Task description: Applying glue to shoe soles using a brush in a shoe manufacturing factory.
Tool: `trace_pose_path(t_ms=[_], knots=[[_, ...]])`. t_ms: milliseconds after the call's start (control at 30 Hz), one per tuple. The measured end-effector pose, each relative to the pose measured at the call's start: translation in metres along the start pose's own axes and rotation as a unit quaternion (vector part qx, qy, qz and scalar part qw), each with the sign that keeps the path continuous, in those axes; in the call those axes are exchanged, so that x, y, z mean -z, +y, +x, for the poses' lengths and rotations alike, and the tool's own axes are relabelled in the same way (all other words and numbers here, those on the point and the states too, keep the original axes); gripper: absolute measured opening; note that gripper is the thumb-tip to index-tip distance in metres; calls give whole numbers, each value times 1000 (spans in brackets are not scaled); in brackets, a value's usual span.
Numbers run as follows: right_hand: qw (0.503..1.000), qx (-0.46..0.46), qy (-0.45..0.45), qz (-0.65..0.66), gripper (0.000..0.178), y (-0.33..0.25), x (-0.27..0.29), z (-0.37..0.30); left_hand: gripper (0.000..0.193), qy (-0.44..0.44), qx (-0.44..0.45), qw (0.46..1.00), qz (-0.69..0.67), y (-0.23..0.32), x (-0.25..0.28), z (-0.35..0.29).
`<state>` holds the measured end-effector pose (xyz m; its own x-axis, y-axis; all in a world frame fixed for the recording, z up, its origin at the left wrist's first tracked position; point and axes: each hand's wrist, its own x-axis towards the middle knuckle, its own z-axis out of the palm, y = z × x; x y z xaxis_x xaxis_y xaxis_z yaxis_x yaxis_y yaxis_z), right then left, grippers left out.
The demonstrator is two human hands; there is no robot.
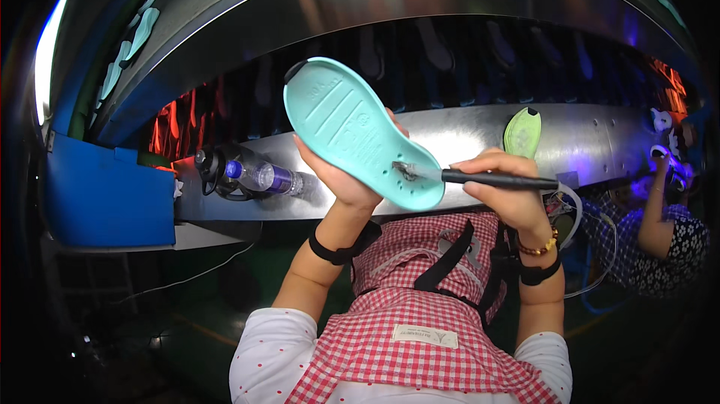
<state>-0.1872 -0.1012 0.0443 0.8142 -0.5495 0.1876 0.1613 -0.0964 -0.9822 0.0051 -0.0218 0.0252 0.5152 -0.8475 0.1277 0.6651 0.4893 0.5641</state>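
Note:
My left hand (341, 179) holds a teal shoe sole (356, 130) from underneath, tilted up with its patterned face toward me. My right hand (506, 190) grips a black-handled brush (487, 177). Its bristles touch the heel end of the sole, where there is a dark smear. Both hands hover over a long metal ledge (450, 130) in front of my red checked apron (427, 306).
A clear plastic bottle (251, 175) lies on the ledge at the left. A light green sole (523, 132) stands on the ledge to the right. A blue bin (105, 190) sits far left. Another person (660, 224) in a dotted top works at the right.

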Motion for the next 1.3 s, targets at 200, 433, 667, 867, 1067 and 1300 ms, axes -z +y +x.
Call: trace_pose_path(t_ms=[200, 433, 667, 867, 1067, 1300], knots=[[992, -14, -52, 115, 19, 10, 0, -2, 87, -126, 2, 992, -2, 9, -4, 3], [966, -86, 63, 237, 17, 10, -25, -7, 68, -36, 150, 980, -127, -17, -6, -36], [989, -147, -24, -5, 22, -26, -13, -2, 56, -20, 231, 973, 4, -2, 20, -27], [975, 43, -214, -29, 21, -27, 0, 2, 46, -106, 435, 893, -40, 17, 23, -10], [956, 75, -270, -84, 20, -30, 12, 13, 50, -173, 480, 822, 254, 33, -10, -7], [969, 75, -224, -79, 19, -20, 14, 7, 48, -119, 479, 837, 235, 53, 5, -6]])
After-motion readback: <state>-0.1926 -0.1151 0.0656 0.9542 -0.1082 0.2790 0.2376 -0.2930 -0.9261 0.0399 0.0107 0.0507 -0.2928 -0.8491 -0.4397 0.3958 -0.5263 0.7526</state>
